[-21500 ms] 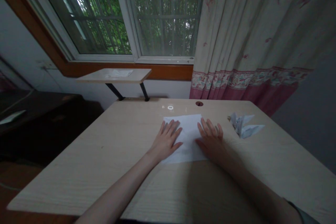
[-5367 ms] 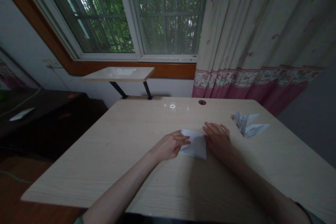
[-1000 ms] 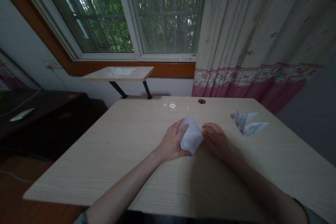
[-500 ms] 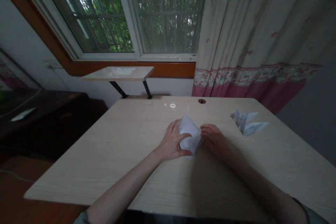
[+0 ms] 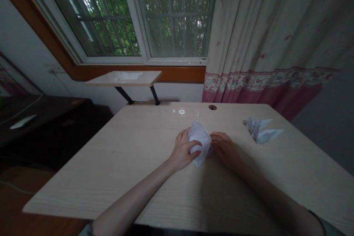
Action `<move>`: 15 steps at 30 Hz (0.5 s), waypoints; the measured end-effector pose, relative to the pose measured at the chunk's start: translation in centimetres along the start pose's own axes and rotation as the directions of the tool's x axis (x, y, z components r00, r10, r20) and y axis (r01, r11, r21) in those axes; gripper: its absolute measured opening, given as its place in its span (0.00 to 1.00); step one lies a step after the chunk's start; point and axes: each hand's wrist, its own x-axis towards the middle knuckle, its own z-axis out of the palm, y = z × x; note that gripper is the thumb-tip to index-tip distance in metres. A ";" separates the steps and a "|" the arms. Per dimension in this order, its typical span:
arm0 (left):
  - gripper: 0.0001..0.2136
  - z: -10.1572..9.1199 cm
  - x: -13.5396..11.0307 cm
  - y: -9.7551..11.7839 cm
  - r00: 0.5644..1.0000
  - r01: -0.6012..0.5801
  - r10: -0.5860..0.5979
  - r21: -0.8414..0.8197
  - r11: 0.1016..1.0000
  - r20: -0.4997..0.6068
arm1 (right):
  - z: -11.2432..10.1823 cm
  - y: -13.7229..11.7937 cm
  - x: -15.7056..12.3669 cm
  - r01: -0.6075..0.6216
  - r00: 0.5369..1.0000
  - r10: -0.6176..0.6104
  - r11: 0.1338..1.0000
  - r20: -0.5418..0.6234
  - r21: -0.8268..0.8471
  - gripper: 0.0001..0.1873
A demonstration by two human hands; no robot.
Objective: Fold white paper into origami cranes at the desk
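Observation:
A sheet of white paper (image 5: 199,142), folded into a puffed, pointed shape, stands up between my hands on the pale wood desk (image 5: 124,162). My left hand (image 5: 184,150) grips its left side, with the fingers curled over the front. My right hand (image 5: 225,150) presses its right side, with the fingertips on the paper's edge. The paper's underside is hidden. To the right, apart from both hands, lies a white origami crane (image 5: 261,131).
A small hole (image 5: 212,107) pierces the desk's far edge. Beyond stands a narrow wooden shelf (image 5: 124,78) on dark legs, under a barred window (image 5: 110,14). A pink-hemmed curtain (image 5: 265,44) hangs right; a dark cabinet (image 5: 47,125) stands left.
The flat sheet seen earlier is now a folded, puffed form lifted between both hands. Within the last second my hands have pressed slightly closer together, narrowing it. The crane has not moved.

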 end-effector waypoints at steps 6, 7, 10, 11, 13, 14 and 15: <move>0.37 0.2 -0.1 -0.7 0.999 0.012 -0.011 0.028 1.000 -0.037 | 0.0 0.0 -0.1 0.011 1.000 -0.010 1.000 -0.022 0.007 0.11; 0.39 0.2 -0.1 -0.8 0.999 0.020 -0.019 0.037 0.999 -0.050 | 0.0 0.0 -0.1 0.007 1.000 -0.007 1.000 -0.022 0.004 0.11; 0.40 0.1 -0.1 -0.8 0.996 0.044 -0.038 0.061 0.997 -0.085 | 0.1 0.1 -0.1 -0.004 1.000 0.003 1.000 -0.024 -0.013 0.12; 0.39 0.1 -0.1 -0.8 0.995 0.048 -0.042 0.067 0.997 -0.094 | 0.2 0.1 -0.1 -0.003 1.000 0.003 1.000 -0.024 -0.019 0.13; 0.38 0.1 0.0 -0.7 0.994 0.048 -0.041 0.074 0.996 -0.099 | 0.2 0.1 -0.2 0.007 1.000 -0.007 1.000 -0.015 -0.028 0.17; 0.38 0.0 0.0 -0.7 0.994 0.045 -0.038 0.078 0.996 -0.099 | 0.1 0.1 -0.2 0.017 1.000 -0.017 0.999 -0.007 -0.031 0.18; 0.37 0.0 -0.1 -0.7 0.995 0.040 -0.032 0.083 0.996 -0.098 | 0.1 0.1 -0.2 0.030 1.000 -0.030 0.999 0.001 -0.033 0.19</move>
